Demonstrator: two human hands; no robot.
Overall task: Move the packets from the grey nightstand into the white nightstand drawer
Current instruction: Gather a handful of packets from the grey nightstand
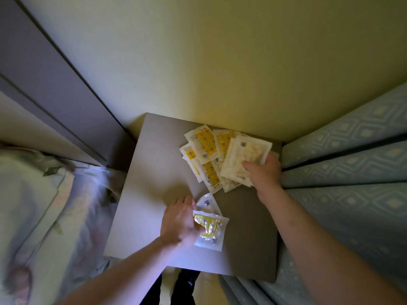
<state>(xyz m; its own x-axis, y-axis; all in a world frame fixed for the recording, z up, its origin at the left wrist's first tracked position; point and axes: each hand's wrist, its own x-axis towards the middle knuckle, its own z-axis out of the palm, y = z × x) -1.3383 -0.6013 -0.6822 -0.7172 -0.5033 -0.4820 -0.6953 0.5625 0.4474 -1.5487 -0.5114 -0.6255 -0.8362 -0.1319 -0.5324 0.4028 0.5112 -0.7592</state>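
Packets [211, 155] on grey nightstand [154, 194]

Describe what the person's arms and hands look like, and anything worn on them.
Both forearms are bare up to the frame edge, with no sleeve in view. The left hand and right hand wear no gloves; no ring, watch or bracelet is visible.

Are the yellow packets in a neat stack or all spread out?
Spread out. The yellow packets lie fanned and overlapping on the grey nightstand, corners pointing different ways, not squared up.
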